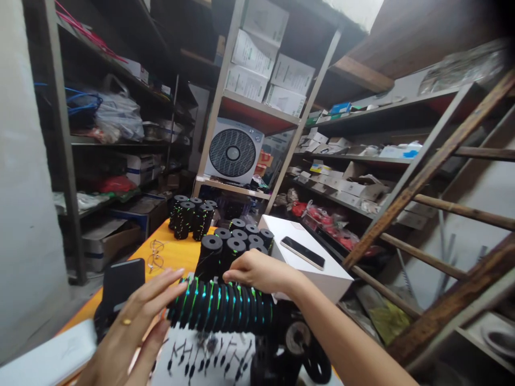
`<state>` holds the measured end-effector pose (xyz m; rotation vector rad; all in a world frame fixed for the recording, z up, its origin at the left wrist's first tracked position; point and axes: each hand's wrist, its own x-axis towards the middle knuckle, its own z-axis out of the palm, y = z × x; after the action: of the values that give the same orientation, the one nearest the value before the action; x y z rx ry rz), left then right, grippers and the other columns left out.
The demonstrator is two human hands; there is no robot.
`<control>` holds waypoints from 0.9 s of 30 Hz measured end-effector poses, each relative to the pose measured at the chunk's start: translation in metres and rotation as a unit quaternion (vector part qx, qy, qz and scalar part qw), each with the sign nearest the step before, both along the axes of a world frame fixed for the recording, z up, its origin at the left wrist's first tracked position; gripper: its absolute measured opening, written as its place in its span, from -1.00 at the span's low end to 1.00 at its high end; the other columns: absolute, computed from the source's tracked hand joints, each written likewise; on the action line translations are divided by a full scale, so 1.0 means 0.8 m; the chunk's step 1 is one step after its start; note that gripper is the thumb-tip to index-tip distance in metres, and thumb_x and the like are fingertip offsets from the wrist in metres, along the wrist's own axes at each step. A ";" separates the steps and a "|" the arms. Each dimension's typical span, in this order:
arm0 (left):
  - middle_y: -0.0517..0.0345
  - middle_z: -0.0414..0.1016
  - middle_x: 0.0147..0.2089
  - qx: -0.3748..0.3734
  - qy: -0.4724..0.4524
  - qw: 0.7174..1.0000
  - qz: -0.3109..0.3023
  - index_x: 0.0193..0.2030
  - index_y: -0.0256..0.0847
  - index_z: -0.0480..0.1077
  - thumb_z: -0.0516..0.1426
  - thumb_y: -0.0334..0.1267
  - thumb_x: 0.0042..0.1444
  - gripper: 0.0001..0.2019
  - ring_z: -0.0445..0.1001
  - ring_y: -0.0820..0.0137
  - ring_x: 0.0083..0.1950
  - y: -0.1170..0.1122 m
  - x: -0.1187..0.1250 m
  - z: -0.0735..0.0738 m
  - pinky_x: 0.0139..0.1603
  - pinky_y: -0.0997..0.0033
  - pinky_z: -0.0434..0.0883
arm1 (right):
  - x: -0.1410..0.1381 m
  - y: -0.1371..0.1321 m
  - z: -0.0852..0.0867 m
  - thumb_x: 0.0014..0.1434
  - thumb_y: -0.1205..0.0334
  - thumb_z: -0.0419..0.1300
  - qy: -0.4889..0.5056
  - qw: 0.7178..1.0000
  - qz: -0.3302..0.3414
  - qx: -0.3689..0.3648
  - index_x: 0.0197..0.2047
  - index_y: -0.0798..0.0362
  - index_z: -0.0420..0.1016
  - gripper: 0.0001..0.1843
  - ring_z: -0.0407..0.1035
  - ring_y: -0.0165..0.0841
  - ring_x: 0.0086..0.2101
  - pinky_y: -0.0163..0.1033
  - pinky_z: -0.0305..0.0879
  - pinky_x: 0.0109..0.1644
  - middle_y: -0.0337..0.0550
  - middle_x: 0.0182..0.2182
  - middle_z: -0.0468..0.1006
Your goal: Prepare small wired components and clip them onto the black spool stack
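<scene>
A: Left hand (132,316)?
B: Open, fingers spread, ring on one. Fingertips are pressed flat on the left end of the row of black discs (221,308).

A: Where's the row?
B: Lying sideways between the two hands, discs on edge and packed face to face, with green marks on the rims. It's low over the table.

A: What's left of that hand?
B: Just behind its fingers, a black device (120,284) propped upright. Beyond its fingertips, glasses (155,257) lie on the orange table (177,252).

A: Under the row?
B: A white sheet (177,375) with small black pins (201,356) scattered on it.

A: Right hand (257,271)?
B: Palm down on top of the row, fingers bent over the discs near the middle. Touching for sure, but I can't tell if it's clamped. The hands are apart, with the row bridging them.

A: Past the hands?
B: Upright stacks (225,249) of the same discs, just behind the right fingertips.

A: Right of that hand?
B: A white box (322,279), close by the wrist, with a phone (302,252) flat on its top. Black reels (298,343) sit under the forearm.
</scene>
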<state>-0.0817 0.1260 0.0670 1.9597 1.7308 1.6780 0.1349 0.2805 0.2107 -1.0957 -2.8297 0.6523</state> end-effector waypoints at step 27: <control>0.11 0.64 -0.13 -0.297 -0.035 0.934 -0.196 -0.11 -0.21 0.55 0.14 0.14 0.40 -0.58 0.62 0.23 -0.11 0.103 -0.032 0.082 -0.03 0.09 0.57 | 0.021 -0.135 -0.036 0.41 0.42 0.17 0.252 0.899 0.082 0.349 -0.03 0.13 0.57 -0.84 0.45 -0.12 -0.07 -0.02 0.52 0.06 0.05 -0.14 0.61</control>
<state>-0.1072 0.2082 0.1328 1.7652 1.4550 0.9357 0.1521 0.1725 0.1816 -0.4746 -2.3717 -0.1004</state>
